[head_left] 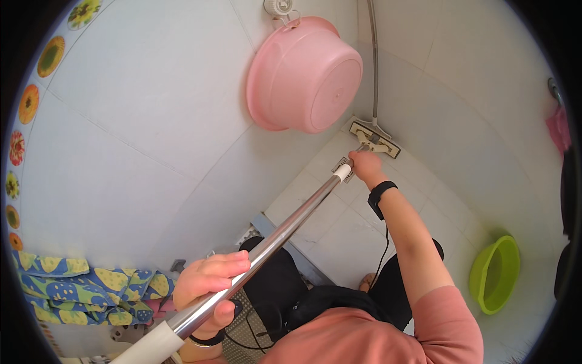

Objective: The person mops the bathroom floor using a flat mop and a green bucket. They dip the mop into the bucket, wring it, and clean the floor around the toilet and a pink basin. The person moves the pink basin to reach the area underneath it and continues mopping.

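1. Here, the left hand [209, 285] is closed tight around a long shiny metal pole [285, 227], low down at about 7 o'clock.
2. The pole has a white sleeve at each end and runs up toward 1 o'clock.
3. The right hand [365, 164] is closed at the far white end of the pole, just above the middle.
4. A black wrist band [381, 195] sits on the right arm, just below that hand.
5. A flat white mop head [376, 139] lies on the pale tiled floor [339, 224], just past the right hand.
6. A round pink plastic tub [303, 76] hangs on the wall at 12 o'clock.
7. A round green plastic bowl [494, 273] sits on the floor at 4 o'clock, well apart from both hands.
8. A blue and yellow patterned cloth [85, 288] hangs at 8 o'clock, near the left hand.
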{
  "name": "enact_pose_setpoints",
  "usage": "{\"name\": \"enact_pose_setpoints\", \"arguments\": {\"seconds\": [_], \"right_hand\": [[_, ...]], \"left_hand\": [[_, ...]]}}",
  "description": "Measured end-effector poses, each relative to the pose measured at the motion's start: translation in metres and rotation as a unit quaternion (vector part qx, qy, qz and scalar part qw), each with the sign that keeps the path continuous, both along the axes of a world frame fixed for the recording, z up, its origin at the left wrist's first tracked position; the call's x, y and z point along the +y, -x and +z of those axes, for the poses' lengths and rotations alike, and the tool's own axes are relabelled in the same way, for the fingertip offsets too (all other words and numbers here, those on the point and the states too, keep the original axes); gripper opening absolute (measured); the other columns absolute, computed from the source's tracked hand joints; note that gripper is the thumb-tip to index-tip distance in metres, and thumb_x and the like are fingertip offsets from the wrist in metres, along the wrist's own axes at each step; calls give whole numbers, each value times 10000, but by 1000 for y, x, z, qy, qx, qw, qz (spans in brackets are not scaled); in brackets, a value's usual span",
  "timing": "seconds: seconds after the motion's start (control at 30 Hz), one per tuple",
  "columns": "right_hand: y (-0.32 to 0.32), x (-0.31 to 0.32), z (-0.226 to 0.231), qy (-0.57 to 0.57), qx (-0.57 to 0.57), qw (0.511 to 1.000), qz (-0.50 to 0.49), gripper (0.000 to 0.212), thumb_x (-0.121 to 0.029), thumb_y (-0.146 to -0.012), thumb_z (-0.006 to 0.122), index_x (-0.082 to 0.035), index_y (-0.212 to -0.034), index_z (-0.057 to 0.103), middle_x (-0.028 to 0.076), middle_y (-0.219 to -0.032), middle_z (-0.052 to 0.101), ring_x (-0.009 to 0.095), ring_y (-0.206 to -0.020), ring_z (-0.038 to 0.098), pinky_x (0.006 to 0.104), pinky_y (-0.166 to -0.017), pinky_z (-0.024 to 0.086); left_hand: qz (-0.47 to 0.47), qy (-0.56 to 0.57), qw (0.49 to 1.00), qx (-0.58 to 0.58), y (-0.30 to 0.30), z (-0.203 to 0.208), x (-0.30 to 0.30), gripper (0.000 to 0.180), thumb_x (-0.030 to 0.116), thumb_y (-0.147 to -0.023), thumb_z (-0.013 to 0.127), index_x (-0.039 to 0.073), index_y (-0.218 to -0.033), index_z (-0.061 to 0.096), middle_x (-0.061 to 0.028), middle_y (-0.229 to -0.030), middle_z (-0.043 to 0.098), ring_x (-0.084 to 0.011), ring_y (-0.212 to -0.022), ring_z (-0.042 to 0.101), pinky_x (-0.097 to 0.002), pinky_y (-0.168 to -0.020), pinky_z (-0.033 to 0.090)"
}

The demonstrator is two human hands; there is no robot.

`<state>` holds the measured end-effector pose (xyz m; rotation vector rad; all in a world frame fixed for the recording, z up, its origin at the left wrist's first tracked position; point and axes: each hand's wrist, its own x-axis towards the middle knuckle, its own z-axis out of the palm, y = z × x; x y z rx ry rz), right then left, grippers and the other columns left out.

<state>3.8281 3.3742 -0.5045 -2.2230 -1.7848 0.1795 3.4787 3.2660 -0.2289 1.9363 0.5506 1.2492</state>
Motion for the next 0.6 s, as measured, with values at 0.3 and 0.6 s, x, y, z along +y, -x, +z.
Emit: {"name": "enact_pose_setpoints", "arguments": {"seconds": [0.3, 0.6], "right_hand": [[87, -41, 35, -31, -9, 990, 139, 67, -147, -753, 539, -86, -754, 567, 123, -642, 583, 321, -626, 593, 435, -508, 458], [125, -56, 68, -57, 38, 986, 153, 48, -148, -717, 576, -116, -753, 580, 93, -642, 579, 298, -641, 597, 415, -509, 457]], "left_hand": [[143, -255, 950, -107, 53, 55, -5, 365, 431, -849, 473, 97, -718, 403, -27, -581, 438, -148, -508, 410, -263, -457, 319], [174, -248, 942, -144, 81, 97, -21, 325, 396, -820, 495, 116, -708, 372, -8, -570, 394, -112, -517, 354, -240, -488, 274]]}}
